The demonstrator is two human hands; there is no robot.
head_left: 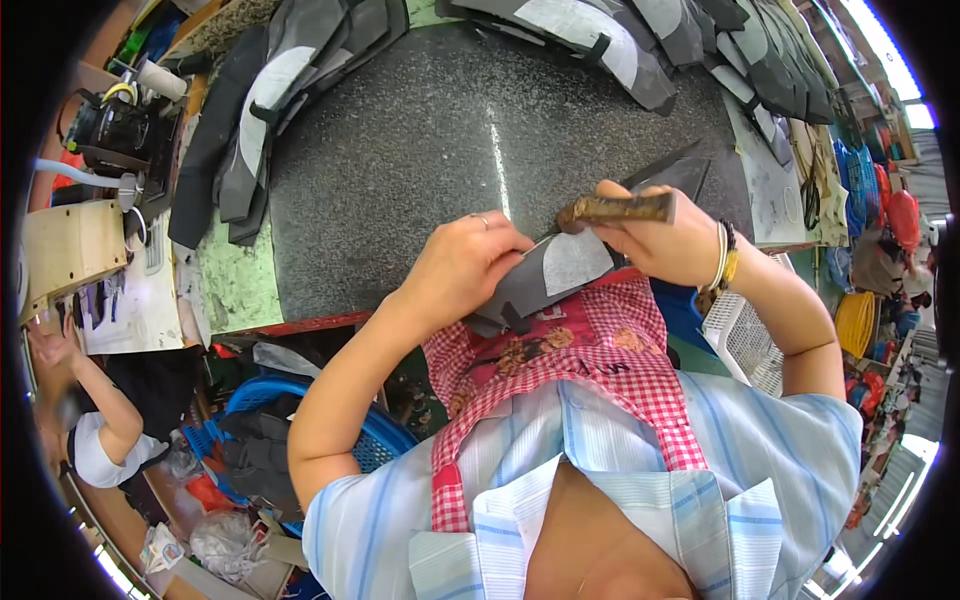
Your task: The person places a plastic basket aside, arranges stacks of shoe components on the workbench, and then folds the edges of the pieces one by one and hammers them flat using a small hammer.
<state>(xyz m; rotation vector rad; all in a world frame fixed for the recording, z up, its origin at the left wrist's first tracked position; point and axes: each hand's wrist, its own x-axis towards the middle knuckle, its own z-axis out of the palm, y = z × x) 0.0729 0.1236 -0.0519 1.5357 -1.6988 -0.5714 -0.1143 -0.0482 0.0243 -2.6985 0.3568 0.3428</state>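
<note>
At the near edge of the dark speckled work surface (380, 130), my left hand (463, 262) is closed on the upper edge of a dark grey sheet piece (545, 285). Thumb and fingers pinch together there. This piece carries a light grey rounded patch (578, 262) and partly overhangs the edge above my lap. In my right hand (672, 240) is a hammer (610, 210) with a worn brown head, its blunt end over the piece's upper edge beside the patch. My right fingers wrap round it, hiding the handle. Another dark flat piece (685, 175) lies just beyond that hand.
Stacks of similar grey pieces lie at the far left (285, 75) and far right (600, 40). A sewing machine (110, 130) stands at left, with another person's arm (105, 400) below it. A blue basket (385, 440) and white crate (745, 335) flank me.
</note>
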